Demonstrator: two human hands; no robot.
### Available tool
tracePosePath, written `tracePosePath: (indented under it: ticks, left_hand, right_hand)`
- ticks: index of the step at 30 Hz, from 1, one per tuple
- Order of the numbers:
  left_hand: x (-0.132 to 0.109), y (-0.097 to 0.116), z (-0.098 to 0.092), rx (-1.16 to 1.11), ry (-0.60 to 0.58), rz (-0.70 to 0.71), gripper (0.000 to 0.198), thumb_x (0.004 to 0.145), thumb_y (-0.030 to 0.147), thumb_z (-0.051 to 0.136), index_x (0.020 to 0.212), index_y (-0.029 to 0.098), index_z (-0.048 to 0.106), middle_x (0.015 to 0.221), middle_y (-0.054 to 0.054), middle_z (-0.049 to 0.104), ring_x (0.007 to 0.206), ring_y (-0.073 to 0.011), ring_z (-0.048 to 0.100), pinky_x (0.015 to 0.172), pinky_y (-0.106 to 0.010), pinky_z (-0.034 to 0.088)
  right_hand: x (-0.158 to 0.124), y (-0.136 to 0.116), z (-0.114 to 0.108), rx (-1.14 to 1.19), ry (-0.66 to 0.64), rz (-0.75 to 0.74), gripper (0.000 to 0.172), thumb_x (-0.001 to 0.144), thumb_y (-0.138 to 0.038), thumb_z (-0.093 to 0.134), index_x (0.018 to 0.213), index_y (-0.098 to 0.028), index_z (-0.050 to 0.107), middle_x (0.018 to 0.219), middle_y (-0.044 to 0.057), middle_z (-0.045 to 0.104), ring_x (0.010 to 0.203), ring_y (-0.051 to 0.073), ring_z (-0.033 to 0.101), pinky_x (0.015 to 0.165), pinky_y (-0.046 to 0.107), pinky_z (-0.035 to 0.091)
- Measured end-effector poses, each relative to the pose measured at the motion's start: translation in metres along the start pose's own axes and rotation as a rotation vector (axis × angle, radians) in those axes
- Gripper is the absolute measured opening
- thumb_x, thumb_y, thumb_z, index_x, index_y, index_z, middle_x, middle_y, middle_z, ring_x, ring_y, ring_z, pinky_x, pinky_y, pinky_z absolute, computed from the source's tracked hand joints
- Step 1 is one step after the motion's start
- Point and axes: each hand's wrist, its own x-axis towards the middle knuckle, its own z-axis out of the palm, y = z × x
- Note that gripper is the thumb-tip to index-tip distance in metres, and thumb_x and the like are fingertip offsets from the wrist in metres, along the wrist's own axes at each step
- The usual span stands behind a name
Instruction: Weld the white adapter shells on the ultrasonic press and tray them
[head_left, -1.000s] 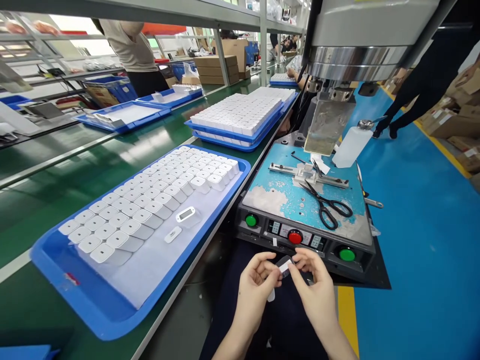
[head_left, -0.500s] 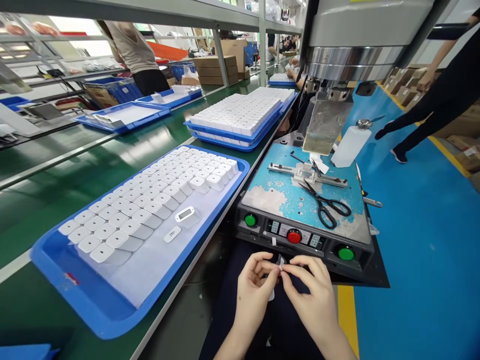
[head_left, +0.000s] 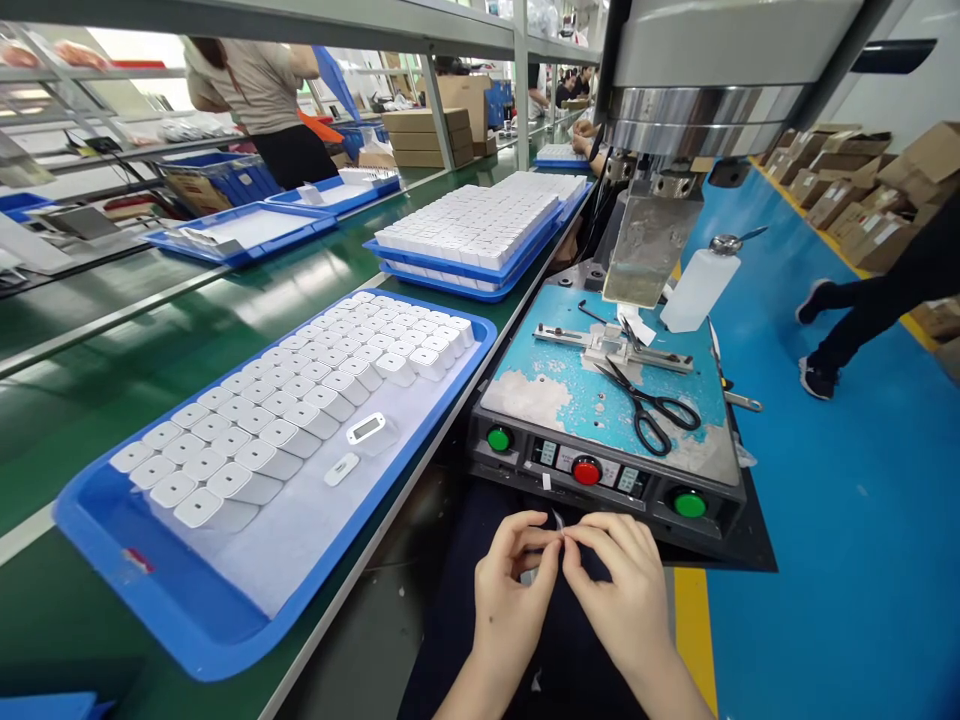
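Note:
My left hand [head_left: 510, 585] and my right hand [head_left: 619, 585] meet over my lap in front of the machine's control panel [head_left: 600, 475]. Both pinch a small thin clear piece [head_left: 559, 525] between fingertips; what it is I cannot make out. To the left a blue tray [head_left: 225, 620] on the green bench holds several white square housings [head_left: 300, 385], plus two loose parts [head_left: 366, 428] lying on the white liner.
Black scissors [head_left: 652, 410] and a metal fixture [head_left: 615, 345] lie on the machine's worn blue plate. A white bottle [head_left: 697, 285] stands behind it. Stacked blue trays [head_left: 472, 265] of white parts sit further back. A person stands at the far left bench; another walks at right.
My fingertips have drawn closer together on the small piece and dropped slightly. The person at right has walked further off along the blue floor.

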Motion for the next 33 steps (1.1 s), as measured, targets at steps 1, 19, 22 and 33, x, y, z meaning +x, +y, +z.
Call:
tracePosePath:
  ticks: [1,19,22,33]
  left_hand:
    - [0.0,0.0,0.0,-0.003,-0.004,-0.003,0.023,0.081,0.029,0.066,0.099,0.019,0.057,0.078,-0.003,0.071,0.076,-0.0164,0.069,0.066,-0.022,0.055]
    - [-0.005,-0.003,-0.001,0.244,0.008,0.299,0.022,0.085,0.016,0.06,0.105,0.024,0.056,0.086,0.001,0.072,0.077,-0.0132,0.071,0.069,-0.021,0.058]
    - [-0.005,-0.005,0.001,0.338,0.045,0.422,0.026,0.084,0.012,0.06,0.106,0.026,0.057,0.086,0.002,0.072,0.076,-0.0116,0.071,0.07,-0.019,0.058]
    - [-0.006,0.004,0.001,0.114,-0.009,0.114,0.019,0.082,0.024,0.063,0.1,0.02,0.057,0.081,-0.003,0.072,0.077,-0.0168,0.07,0.067,-0.024,0.057]
  right_hand:
    - [0.0,0.001,0.0,0.002,-0.009,0.007,0.01,0.082,-0.015,0.059,0.079,-0.022,0.066,0.078,0.001,0.065,0.073,0.017,0.057,0.069,0.032,0.038]
    - [-0.005,0.004,-0.001,0.054,-0.08,0.097,0.01,0.084,-0.018,0.059,0.081,-0.024,0.065,0.081,0.001,0.066,0.077,0.018,0.059,0.07,0.032,0.04]
    - [-0.005,0.004,0.0,0.018,-0.055,0.064,0.01,0.083,-0.017,0.059,0.082,-0.023,0.066,0.082,0.001,0.066,0.077,0.018,0.059,0.07,0.032,0.039]
    - [-0.003,0.002,-0.001,0.082,-0.065,0.097,0.013,0.081,-0.012,0.054,0.075,-0.022,0.061,0.077,0.001,0.063,0.074,0.017,0.058,0.069,0.031,0.041]
